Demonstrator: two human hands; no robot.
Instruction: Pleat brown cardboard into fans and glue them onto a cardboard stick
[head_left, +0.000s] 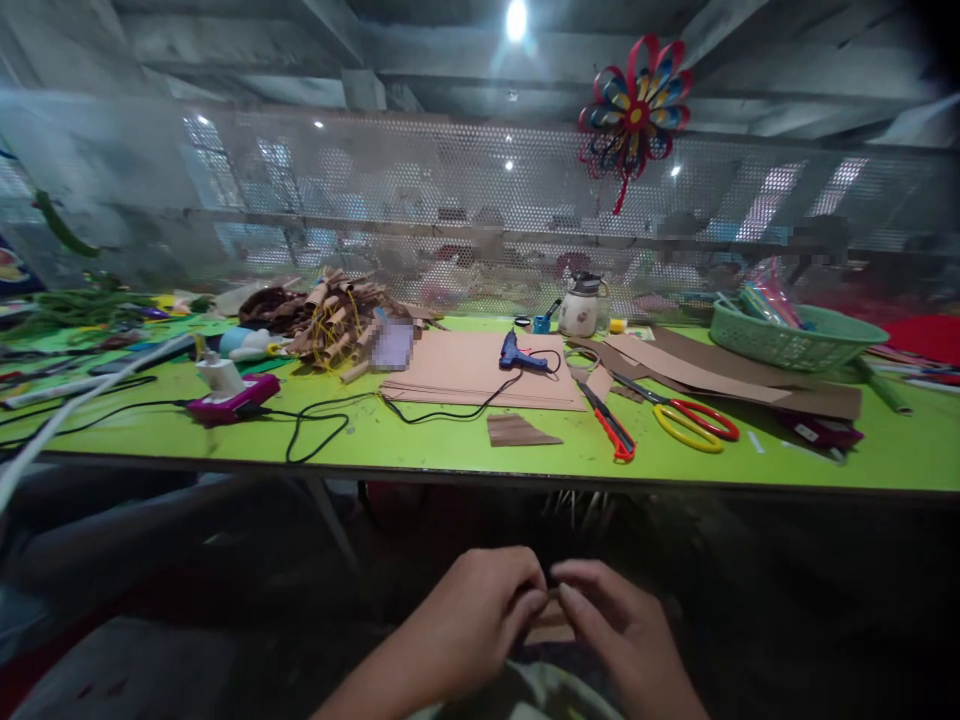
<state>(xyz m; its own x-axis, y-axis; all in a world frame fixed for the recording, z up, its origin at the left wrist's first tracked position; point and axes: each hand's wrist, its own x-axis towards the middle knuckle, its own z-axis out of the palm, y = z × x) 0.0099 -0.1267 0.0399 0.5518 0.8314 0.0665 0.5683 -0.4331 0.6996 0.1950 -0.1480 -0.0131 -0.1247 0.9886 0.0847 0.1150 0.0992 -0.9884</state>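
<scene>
Low in the head view, below the green table's front edge, both my hands meet over my lap. My left hand and my right hand pinch a small piece of brown cardboard between their fingertips. Most of the piece is hidden by the fingers. On the table above lie a brown cardboard sheet, a blue glue gun resting on it, a small cardboard scrap, a red utility knife and red-and-yellow scissors.
A green basket stands at the right, a white jar behind the sheet, rolled cardboard pieces at the back left. A pink power strip with black cords lies left. A mesh screen closes the far side.
</scene>
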